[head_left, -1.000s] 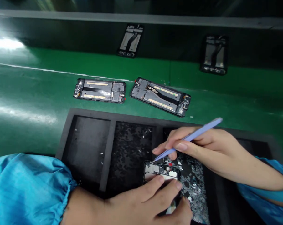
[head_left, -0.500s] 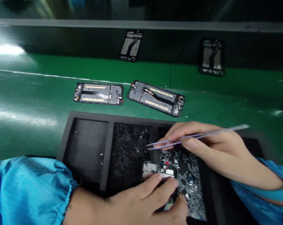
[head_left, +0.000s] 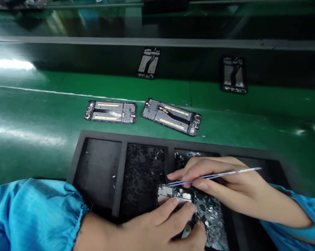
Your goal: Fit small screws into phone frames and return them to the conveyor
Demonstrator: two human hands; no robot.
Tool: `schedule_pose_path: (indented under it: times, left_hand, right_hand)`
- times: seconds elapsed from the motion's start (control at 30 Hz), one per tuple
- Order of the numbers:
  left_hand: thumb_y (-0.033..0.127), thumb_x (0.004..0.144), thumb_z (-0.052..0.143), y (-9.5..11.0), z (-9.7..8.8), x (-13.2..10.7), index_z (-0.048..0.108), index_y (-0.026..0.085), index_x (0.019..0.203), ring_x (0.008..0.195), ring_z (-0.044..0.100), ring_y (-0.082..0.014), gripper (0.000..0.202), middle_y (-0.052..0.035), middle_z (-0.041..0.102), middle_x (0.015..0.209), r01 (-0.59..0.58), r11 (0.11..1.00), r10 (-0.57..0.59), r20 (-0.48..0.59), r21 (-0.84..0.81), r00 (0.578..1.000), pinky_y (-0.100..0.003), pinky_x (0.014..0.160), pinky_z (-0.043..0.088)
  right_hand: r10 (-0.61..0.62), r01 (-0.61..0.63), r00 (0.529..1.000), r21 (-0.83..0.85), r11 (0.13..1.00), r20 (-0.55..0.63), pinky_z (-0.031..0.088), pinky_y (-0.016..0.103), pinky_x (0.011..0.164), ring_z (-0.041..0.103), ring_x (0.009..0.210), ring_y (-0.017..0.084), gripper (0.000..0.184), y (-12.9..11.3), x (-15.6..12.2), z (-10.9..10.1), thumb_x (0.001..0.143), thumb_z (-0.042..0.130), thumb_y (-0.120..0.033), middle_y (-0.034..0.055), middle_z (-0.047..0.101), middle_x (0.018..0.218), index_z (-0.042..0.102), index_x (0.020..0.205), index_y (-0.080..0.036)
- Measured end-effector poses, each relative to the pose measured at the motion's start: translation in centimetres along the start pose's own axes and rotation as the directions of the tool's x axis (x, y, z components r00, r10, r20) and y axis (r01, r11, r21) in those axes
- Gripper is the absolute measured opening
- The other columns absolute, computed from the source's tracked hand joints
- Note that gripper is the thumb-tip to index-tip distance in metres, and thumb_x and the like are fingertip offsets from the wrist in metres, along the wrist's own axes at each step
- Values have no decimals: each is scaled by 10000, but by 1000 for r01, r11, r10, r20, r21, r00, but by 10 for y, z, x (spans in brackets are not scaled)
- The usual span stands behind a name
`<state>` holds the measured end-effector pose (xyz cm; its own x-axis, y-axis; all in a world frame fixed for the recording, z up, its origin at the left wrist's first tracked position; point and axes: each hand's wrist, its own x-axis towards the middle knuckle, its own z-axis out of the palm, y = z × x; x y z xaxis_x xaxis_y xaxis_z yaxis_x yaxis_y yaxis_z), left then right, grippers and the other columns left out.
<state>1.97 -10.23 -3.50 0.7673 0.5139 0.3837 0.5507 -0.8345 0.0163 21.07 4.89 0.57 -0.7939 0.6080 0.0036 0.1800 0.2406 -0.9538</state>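
Note:
My left hand (head_left: 170, 223) grips an opened phone (head_left: 162, 192) over the black tray, its fingers lying across the phone's body. The phone's upper end, with bare metal plates and small parts, shows beyond my fingertips. In a pinch between thumb and fingers, my right hand (head_left: 215, 179) holds tweezers (head_left: 222, 174). Their tips are at the top edge of the phone; whether they touch or hold a part is too small to tell. The lower part of the phone is hidden under my left hand.
Under the phone, the black compartment tray (head_left: 147, 136) holds many small metal pieces (head_left: 211, 216). Beyond it on the green bench lie a phone frame (head_left: 110, 112) and another phone frame (head_left: 170, 116). Two more phones, a phone (head_left: 148, 63) and a phone (head_left: 234, 75), lie farther back, below a grey rail (head_left: 94, 41).
My right hand has brought the tweezers down from above the tray's middle compartment to the phone's top edge. My left hand stays on the phone. The view has tipped up slightly.

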Motion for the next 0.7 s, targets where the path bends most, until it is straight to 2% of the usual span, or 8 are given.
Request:
schedule_pose_path:
  times: [0.33,0.47,0.53,0.57,0.6,0.63,0.67,0.7]
  left_hand:
    - [275,1023,564,0,1,0,667,347,1332,1274,627,-278,334,20,637,1395,-20,1000,20,32,-9,999,-435,1103,512]
    - [282,1023,522,-19,-28,9,655,373,1370,1263,634,-274,383,29,628,1415,-106,994,104,139,3,985,-405,1055,543]
    - [225,1007,523,-34,-48,12,711,306,1304,1264,618,-210,360,14,682,1317,-223,974,223,196,-23,955,-299,1047,537]
    - [186,995,529,-41,-55,12,749,270,1217,1210,632,-170,324,7,717,1216,-249,965,261,182,-83,948,-239,1012,539]
    - [157,986,531,-47,-60,12,772,241,1094,1102,654,-143,277,1,736,1084,-227,958,250,125,-175,960,-203,954,549]
    - [149,981,531,-52,-63,11,759,221,970,958,661,-133,239,-3,724,947,-144,947,164,46,-288,985,-202,878,565]
    - [152,976,532,-55,-62,10,719,207,888,825,638,-131,214,-4,691,849,-12,914,7,-14,-404,1000,-222,799,575]
    - [161,965,537,-58,-60,9,676,194,854,746,608,-134,181,-9,660,801,143,857,-184,-36,-495,982,-246,737,575]
  right_hand:
    - [-24,23,999,-3,1000,-27,638,281,697,782,802,198,115,0,-3,0,954,682,-278,17,827,945,783,1006,-296]
    - [-44,44,999,3,999,-3,638,283,707,781,834,194,111,0,-2,1,961,675,-265,20,825,969,768,1018,-286]
    - [-48,48,999,-26,998,13,636,290,705,780,834,199,112,-1,-3,2,969,661,-276,38,822,968,767,1004,-265]
    - [-53,54,998,-42,998,21,634,290,705,779,830,199,122,0,-3,3,975,650,-279,45,820,965,768,997,-255]
    - [-59,60,998,-59,996,24,632,286,705,778,825,197,134,0,-3,4,982,640,-282,51,819,961,768,995,-246]
    - [-67,69,997,-76,995,23,629,279,702,777,817,193,144,0,-4,4,988,633,-288,54,817,952,768,993,-238]
    - [-77,78,997,-91,993,22,625,272,701,775,811,189,155,1,-4,5,993,627,-295,55,815,941,768,991,-230]
    - [-81,83,996,-104,991,21,622,265,700,772,805,185,163,2,-4,5,996,625,-302,55,812,930,769,989,-224]
